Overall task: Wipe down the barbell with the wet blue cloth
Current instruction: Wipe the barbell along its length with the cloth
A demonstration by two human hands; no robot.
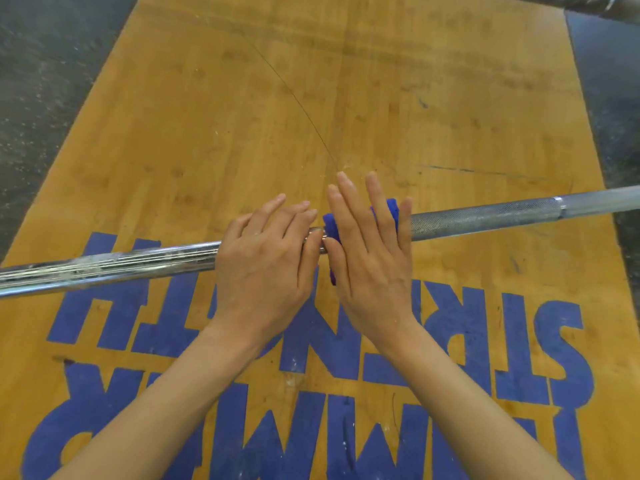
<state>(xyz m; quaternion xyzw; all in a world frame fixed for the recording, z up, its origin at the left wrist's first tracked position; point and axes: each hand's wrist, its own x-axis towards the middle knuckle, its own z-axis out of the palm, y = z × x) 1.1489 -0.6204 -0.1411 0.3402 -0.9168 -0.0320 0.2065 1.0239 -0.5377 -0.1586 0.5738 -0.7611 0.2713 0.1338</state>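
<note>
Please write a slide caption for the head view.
Right hand presses blue cloth onto barbell; left hand rests on the bar.

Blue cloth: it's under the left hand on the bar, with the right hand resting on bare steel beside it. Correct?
Not quite. The head view shows the blue cloth under the right hand, fingers straight, and the left hand resting on the bare barbell beside it.

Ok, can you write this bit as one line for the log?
step: wiping barbell | right hand: flat, pressing blue cloth onto bar | left hand: resting on bar beside it | surface: wooden platform
</note>
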